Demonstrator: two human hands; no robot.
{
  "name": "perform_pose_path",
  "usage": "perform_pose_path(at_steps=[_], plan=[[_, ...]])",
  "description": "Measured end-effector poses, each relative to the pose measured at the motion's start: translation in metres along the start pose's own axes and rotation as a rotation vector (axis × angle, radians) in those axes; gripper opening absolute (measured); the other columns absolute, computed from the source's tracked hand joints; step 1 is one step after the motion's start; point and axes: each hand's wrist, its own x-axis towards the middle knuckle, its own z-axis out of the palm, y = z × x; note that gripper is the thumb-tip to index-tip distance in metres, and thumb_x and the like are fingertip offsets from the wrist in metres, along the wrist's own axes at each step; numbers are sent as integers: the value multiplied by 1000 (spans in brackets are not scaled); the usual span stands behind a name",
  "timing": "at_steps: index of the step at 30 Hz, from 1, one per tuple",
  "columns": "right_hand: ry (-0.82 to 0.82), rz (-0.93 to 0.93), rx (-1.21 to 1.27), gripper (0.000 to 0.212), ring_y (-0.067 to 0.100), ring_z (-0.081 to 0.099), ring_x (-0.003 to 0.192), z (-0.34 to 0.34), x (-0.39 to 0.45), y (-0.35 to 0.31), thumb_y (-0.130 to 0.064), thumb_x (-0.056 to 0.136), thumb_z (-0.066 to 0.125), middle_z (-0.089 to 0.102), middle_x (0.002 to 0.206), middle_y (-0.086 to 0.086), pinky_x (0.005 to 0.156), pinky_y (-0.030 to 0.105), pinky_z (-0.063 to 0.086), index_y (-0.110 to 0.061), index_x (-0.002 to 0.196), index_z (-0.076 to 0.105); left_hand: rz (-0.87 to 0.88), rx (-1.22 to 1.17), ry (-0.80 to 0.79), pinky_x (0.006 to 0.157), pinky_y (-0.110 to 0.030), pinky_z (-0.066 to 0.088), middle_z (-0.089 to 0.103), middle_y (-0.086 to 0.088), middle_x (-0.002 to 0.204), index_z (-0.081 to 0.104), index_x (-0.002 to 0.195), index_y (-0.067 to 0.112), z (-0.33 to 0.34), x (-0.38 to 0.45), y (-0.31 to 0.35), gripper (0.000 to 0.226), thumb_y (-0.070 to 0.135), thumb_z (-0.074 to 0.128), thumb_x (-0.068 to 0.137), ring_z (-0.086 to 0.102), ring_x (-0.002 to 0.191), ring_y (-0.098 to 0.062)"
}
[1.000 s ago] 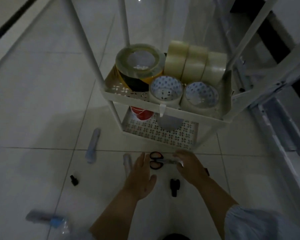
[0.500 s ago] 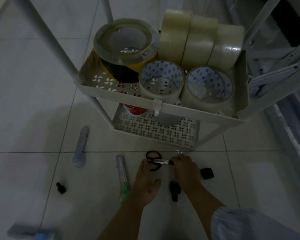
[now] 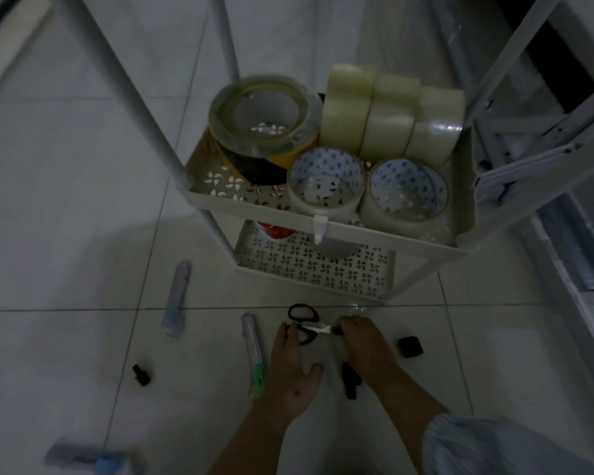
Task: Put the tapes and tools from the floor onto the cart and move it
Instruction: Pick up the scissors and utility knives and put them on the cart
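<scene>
A white cart (image 3: 384,234) stands on the tiled floor with several tape rolls (image 3: 374,125) on its upper tray. Black-handled scissors (image 3: 304,322) lie on the floor just in front of the cart. My right hand (image 3: 364,347) pinches the scissors' blades at their tip. My left hand (image 3: 294,371) lies flat with straight fingers touching the scissor handles. Utility knives (image 3: 254,358) (image 3: 176,299) lie to the left, and small black pieces (image 3: 410,347) (image 3: 350,380) (image 3: 141,375) are scattered around my hands.
The cart's lower shelf (image 3: 309,262) holds a red-and-white object (image 3: 275,229) and a grey roll. A grey and blue tool (image 3: 90,459) lies at the bottom left. White metal frames (image 3: 546,138) crowd the right side. Open tile stretches to the left.
The view has drawn back from the cart slightly. My right hand has stayed pinching the scissor blades, and my left hand has stayed flat at the handles.
</scene>
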Motion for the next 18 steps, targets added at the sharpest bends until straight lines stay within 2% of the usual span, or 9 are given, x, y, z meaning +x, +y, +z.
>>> perform_pose_path(at_steps=[2,5,8,10,11,13,14,15,18], plan=[[88,-63,0,41,20,57,49,-13,-5,-14,10,35,77,59,56,7,46,20,36,-11,60,54,-19,-22,26,106,-13,6,-5,-2,156,-2,145,13,-10,-12,6,76,28,49,91,0,143,-11],[236,-111,-17,33,16,57,50,-40,-13,-40,6,43,79,60,57,5,49,15,30,-10,62,57,15,-20,56,104,-13,2,-9,0,156,-5,145,15,-31,-30,17,75,24,48,93,-3,144,-12],[387,-196,-38,15,16,56,45,-68,-23,-69,0,48,66,59,51,5,49,15,30,-11,54,58,91,-5,105,104,-12,4,-8,-1,156,-4,145,14,-59,-48,35,75,22,49,92,2,143,-12],[458,-232,-54,12,17,58,45,-86,-32,-87,-3,47,59,61,52,6,56,20,34,-9,56,62,174,5,136,110,-16,9,-7,0,156,-3,145,15,-76,-64,50,77,21,51,91,6,143,-14],[505,-222,-53,14,18,60,47,-96,-37,-95,-1,50,57,63,55,8,54,16,37,-7,61,65,221,16,155,114,-22,15,-5,2,155,-1,146,16,-84,-72,57,77,20,52,90,12,143,-17],[562,-172,33,18,19,62,59,-120,-44,-110,2,68,52,64,68,6,51,12,43,-1,76,68,321,40,216,112,-34,31,3,9,153,7,146,17,-100,-90,72,75,20,54,87,24,138,-17],[587,-165,44,19,18,62,63,-132,-47,-117,4,72,51,64,72,6,50,9,42,0,82,68,379,44,259,109,-31,34,10,14,148,16,144,16,-108,-98,79,71,19,55,85,24,135,-10],[602,-189,-5,21,20,63,62,-145,-52,-128,7,68,56,66,72,8,49,11,44,0,84,68,440,46,309,106,-22,32,16,19,141,23,141,15,-115,-107,85,66,17,55,84,22,130,-1],[593,-252,-194,42,28,66,61,-181,-64,-152,11,46,78,69,73,14,48,22,51,-3,85,70,560,65,428,94,5,14,16,13,133,24,141,11,-138,-129,106,65,8,56,85,17,125,1]])
